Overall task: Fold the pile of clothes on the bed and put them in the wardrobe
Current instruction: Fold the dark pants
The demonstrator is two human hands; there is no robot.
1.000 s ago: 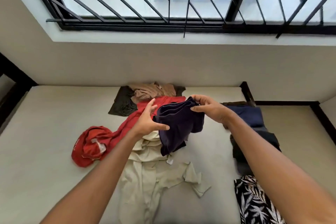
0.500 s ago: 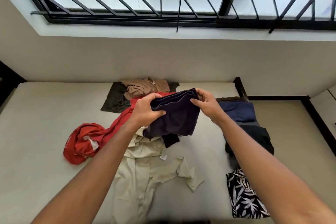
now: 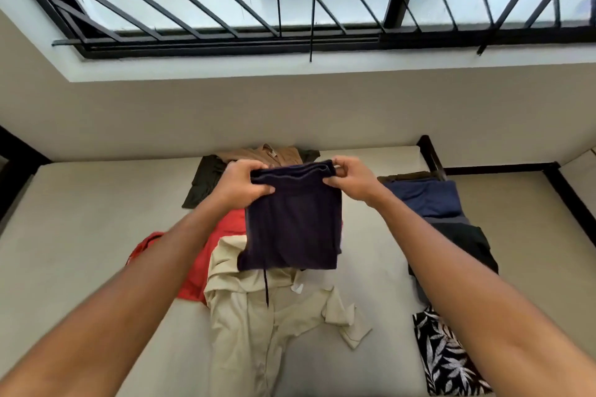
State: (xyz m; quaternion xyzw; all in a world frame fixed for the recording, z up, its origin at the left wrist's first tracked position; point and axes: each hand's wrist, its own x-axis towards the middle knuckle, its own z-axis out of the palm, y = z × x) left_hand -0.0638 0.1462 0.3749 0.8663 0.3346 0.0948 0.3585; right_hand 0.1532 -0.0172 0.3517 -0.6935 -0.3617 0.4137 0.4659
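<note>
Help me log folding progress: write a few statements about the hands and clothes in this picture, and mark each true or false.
1. The left hand and the right hand both grip the top edge of the dark navy cloth shorts. True.
2. The shorts lie flat on the bed. False: they hang in the air above the cream mattress.
3. A beige cloth shirt lies spread out below the shorts. True.
4. The black-and-white leaf-print cloth lies on the left of the bed. False: it lies at the right, near the right forearm.
5. The red cloth garment is neatly folded. False: it lies loose and unfolded beside the beige shirt.
</note>
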